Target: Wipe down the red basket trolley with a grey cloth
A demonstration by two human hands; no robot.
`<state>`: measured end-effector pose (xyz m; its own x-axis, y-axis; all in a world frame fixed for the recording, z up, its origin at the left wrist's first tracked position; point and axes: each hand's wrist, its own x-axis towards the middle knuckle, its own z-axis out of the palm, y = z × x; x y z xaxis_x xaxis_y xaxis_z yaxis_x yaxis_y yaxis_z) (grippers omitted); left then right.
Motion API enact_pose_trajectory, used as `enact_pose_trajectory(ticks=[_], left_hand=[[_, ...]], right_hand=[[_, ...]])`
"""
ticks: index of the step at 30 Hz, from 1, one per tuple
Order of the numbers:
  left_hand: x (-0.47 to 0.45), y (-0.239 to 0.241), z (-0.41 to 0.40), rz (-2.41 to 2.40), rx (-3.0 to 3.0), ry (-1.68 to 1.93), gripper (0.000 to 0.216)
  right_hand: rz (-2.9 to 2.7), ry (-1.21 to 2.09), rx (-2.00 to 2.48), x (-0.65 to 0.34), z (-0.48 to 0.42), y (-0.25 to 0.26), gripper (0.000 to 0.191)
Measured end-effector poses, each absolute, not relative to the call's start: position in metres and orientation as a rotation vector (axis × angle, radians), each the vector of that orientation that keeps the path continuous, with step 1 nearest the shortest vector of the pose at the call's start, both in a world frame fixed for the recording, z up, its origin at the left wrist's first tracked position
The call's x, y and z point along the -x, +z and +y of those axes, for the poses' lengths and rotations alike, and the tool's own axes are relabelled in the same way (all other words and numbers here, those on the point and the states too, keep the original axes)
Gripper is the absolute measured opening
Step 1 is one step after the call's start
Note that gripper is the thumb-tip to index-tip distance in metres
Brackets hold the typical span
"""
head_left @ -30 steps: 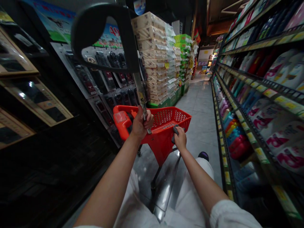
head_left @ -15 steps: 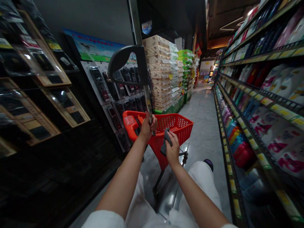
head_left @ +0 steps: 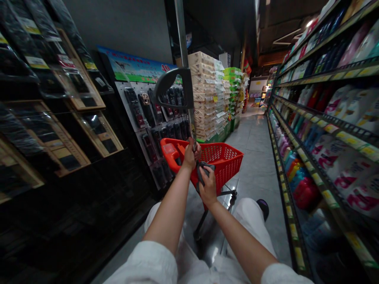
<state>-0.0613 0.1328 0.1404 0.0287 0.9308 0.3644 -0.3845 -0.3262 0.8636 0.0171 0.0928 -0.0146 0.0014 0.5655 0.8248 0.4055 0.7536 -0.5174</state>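
Observation:
My left hand [head_left: 191, 156] is closed around the lower part of a metal pole [head_left: 181, 29], which stands nearly upright and runs out of the top of the view. A dark grey plastic loop [head_left: 187, 88] juts to the left from the pole, above my hand. In my right hand [head_left: 208, 187] a grey cloth [head_left: 204, 170] is bunched, close below my left hand and by the pole's lower end. Whether the cloth touches the pole is hidden by my fingers. Behind both hands stands a red plastic shopping cart [head_left: 229, 163] with a perforated basket.
Black display panels [head_left: 130, 189] with packaged goods line the left side. Beyond the cart, stacked cartons [head_left: 204, 94] and green boxes [head_left: 232, 79] stand along the aisle. A long shelf [head_left: 328, 122] of bottles and bags runs down the right. Grey floor tiles [head_left: 251, 157] lie between.
My right hand has brought the cloth left and up, close against my left hand. The pole and my left hand have shifted slightly right in view, as the camera has turned a little.

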Motion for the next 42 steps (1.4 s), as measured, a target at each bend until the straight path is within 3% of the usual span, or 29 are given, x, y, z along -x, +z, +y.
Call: enact_pose_trajectory(ticks=[9,17,24,31,36,39,42], left_hand=[[0.068,0.139,0.137,0.728,-1.207,1.635,0.069],[0.067,0.141,0.135,0.737,-1.183,1.639,0.068],[0.068,0.141,0.135,0.729,-1.212,1.642,0.069],[0.068,0.14,0.137,0.7,-1.216,1.641,0.068],[0.067,0.142,0.135,0.742,-1.162,1.643,0.068],[0.068,0.143,0.136,0.748,-1.124,1.639,0.068],[0.07,0.144,0.137,0.739,-1.121,1.618,0.068]], right_hand=[[-1.757,0.291,0.945,-0.024,0.088,-0.067,0.053],[-1.725,0.181,0.771,-0.01,0.105,-0.019,0.049],[-1.877,0.25,0.936,-0.027,0.086,-0.079,0.054],[-1.809,0.181,0.828,-0.009,0.096,-0.031,0.056],[-1.886,0.281,0.946,-0.018,0.091,-0.089,0.062],[-1.767,0.447,1.05,-0.031,0.091,-0.126,0.05],[-1.505,0.519,1.057,-0.042,0.1,-0.128,0.038]])
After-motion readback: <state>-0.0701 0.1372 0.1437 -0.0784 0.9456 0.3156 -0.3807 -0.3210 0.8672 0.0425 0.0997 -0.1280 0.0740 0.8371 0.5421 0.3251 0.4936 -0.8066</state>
